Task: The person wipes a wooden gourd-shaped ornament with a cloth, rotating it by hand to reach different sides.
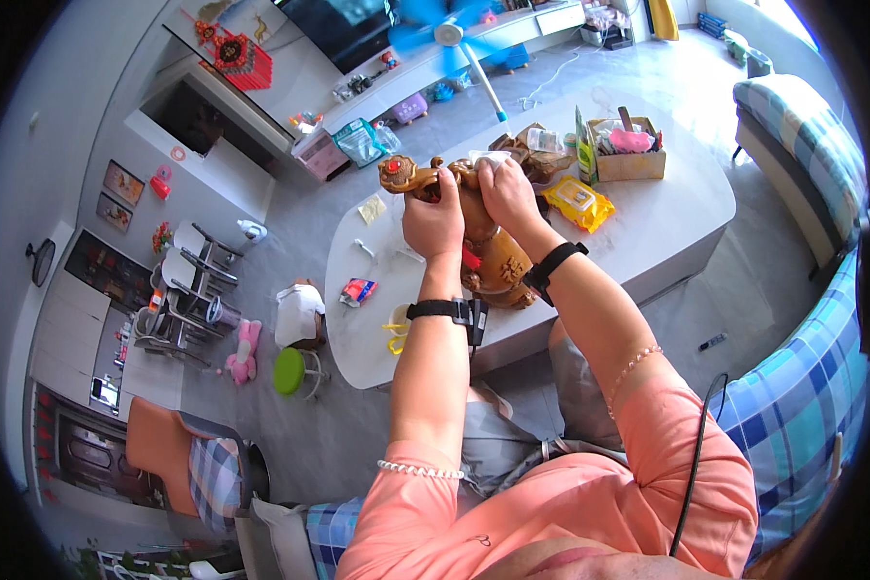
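A brown carved gourd ornament [504,264], with raised decoration and a red tassel [471,257], stands on the table in front of me. My left hand [435,221] grips its upper part, thumb up, beside a carved end piece with a red stone [396,174]. Against the ornament's upper right side, my right hand [507,192] presses a white wipe or tissue [489,156]. My fingers partly cover the wipe and the ornament's neck. Just right of that hand lies a yellow pack of wipes [578,204].
The pale oval table [667,210] also bears a cardboard box [629,163] of odds and ends, a red-blue packet [358,291] and yellow-handled scissors [397,341]. A blue-bladed fan [448,35] spins beyond it. A green stool [288,371] and a plaid-covered sofa [790,391] stand nearby.
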The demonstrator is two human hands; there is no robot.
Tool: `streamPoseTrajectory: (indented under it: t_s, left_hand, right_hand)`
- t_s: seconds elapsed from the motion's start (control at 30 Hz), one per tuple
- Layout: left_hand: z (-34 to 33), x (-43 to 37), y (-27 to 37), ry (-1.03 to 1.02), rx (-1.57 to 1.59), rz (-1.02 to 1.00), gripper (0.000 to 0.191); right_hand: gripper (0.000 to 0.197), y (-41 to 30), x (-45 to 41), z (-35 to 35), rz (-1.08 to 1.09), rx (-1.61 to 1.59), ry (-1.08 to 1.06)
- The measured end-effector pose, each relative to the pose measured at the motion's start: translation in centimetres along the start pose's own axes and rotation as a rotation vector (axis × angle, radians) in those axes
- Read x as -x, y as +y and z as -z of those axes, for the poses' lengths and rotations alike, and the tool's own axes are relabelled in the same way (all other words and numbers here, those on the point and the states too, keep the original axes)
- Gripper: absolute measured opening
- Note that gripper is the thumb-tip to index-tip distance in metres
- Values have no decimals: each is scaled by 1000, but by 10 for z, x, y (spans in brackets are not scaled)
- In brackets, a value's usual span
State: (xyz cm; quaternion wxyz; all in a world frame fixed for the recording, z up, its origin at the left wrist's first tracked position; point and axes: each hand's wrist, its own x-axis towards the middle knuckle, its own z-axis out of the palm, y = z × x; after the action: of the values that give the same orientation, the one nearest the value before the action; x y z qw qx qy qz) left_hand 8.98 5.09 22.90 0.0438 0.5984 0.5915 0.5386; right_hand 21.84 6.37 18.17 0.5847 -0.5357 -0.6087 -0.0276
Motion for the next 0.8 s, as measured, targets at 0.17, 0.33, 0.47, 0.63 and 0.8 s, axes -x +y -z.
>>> streamPoseTrajectory:
  t_s: [0.17, 0.33, 0.47, 0.63, 0.8]
  left_hand:
    - [3, -8, -19, -129, 386, -152, 47]
    - [19, -17, -25, -396, 633, -142, 37]
    - [20, -20, -28, -513, 637, -84, 37]
    - [9, -24, -15, -545, 602, -100, 45]
    - [9, -45, -13, -452, 561, 1, 46]
  right_hand:
    - [26, -8, 21, 18, 108, 31, 139]
    - [22, -31, 44, 41, 96, 69, 184]
    - [23, -44, 64, 55, 152, 258, 170]
    - [24, -47, 62, 60, 94, 306, 203]
    - [27, -67, 67, 63, 58, 288, 80]
